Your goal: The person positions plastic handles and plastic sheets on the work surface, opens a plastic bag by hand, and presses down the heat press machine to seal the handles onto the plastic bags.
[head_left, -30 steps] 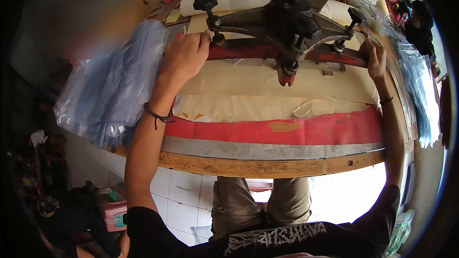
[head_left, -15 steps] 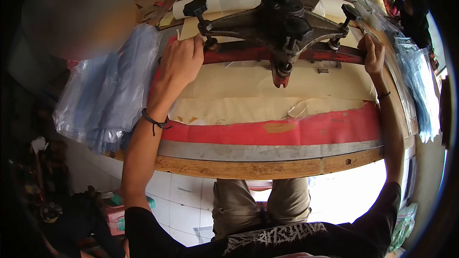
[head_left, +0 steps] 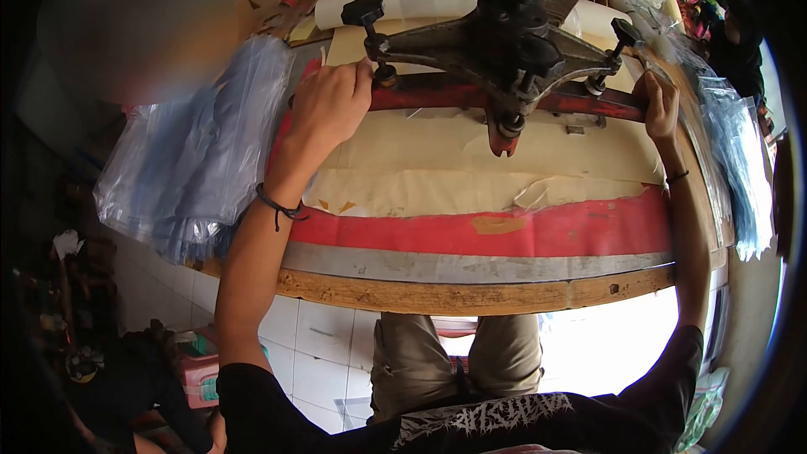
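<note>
A worn red metal bar hangs across the work table under the dark metal bracket of a press. My left hand is closed around the bar's left end, beside a black knob on a threaded bolt. At the opposite end, my right hand grips the bar near another black knob. The fingertips of both hands are partly hidden. Below the bar lies tan paper with a torn front edge, on top of a red sheet.
Clear plastic sheets hang over the table's left side, and more plastic hangs at the right. A pale roll lies behind the press. The table's wooden edge is before my legs. Another person is at lower left.
The view has shifted slightly, so the press and bar appear a little farther right and lower. Both hands remain on the ends of the bar.
</note>
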Demonstrator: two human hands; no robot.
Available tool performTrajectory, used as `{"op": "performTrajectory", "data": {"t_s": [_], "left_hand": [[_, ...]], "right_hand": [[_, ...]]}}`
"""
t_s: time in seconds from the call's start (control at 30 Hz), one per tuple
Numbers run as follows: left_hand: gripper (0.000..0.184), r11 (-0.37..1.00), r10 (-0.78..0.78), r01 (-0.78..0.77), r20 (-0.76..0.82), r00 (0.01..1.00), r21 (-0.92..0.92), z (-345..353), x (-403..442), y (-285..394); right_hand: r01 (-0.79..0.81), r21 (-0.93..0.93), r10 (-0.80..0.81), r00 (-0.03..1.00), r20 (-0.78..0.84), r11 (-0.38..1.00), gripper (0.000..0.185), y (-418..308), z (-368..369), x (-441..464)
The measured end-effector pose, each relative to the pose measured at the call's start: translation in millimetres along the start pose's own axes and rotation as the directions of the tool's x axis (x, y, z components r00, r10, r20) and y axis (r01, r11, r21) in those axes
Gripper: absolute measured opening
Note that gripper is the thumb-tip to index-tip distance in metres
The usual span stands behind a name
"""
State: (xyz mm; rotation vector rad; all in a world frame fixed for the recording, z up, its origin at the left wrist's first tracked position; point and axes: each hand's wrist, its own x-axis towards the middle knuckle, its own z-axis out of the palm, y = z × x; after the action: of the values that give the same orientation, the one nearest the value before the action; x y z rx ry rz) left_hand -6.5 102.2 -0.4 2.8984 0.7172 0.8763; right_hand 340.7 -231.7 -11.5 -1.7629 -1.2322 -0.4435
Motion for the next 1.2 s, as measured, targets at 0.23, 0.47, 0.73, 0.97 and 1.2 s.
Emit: {"op": "performTrajectory", "data": {"t_s": [0.23, 0.47, 0.73, 0.97, 1.2], "left_hand": [[0.046, 1.0, -0.016, 0.015, 0.028, 0.999, 0.015, 1, 1, -1], [0.045, 0.996, -0.074, 0.068, 0.09, 0.993, 0.066, -4, 2, -2], [0.05, 0.999, -0.005, 0.004, 0.029, 1.0, 0.047, -2, 0, 3], [0.047, 0.999, 0.011, -0.012, 0.015, 1.0, 0.041, 0, 0, 0], [0.044, 0.997, -0.053, 0.048, 0.084, 0.995, 0.059, -6, 1, -2]], "right_hand": [[-0.032, -0.035, 0.032, 0.999, 0.021, 0.999, 0.046, 7, -1, 0], [-0.041, -0.034, 0.041, 0.999, 0.016, 0.999, 0.047, 3, -1, 0], [-0.006, -0.07, 0.006, 1.0, 0.003, 0.998, 0.049, 3, -3, 0], [-0.029, -0.035, 0.028, 0.999, -0.02, 0.999, 0.047, 9, -2, 0], [-0.048, -0.059, 0.049, 0.999, 0.016, 0.997, 0.045, 0, -1, 2]]}}
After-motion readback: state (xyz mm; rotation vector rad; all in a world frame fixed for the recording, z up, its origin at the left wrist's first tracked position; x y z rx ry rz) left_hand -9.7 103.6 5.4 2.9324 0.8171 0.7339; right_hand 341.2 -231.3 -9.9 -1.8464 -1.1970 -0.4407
